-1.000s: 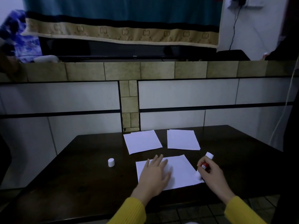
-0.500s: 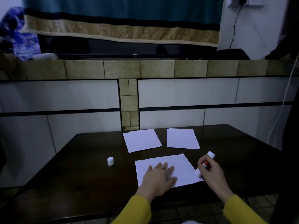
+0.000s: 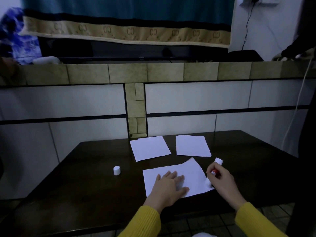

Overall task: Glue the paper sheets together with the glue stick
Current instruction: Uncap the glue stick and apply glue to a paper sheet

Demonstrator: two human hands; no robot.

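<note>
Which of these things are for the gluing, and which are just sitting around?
For the gluing:
- white paper sheet under the left hand
- red and white glue stick in the right hand
- left hand pressing the sheet flat
- two more white paper sheets
- small white glue cap

Just sitting around:
- patterned teal and tan cloth
- black wall cable

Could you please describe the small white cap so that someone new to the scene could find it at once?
On the dark table, look left of the near sheet under the left hand. The cap stands there alone, upright: a stubby white cylinder, the only white thing that isn't flat paper or held.
</note>
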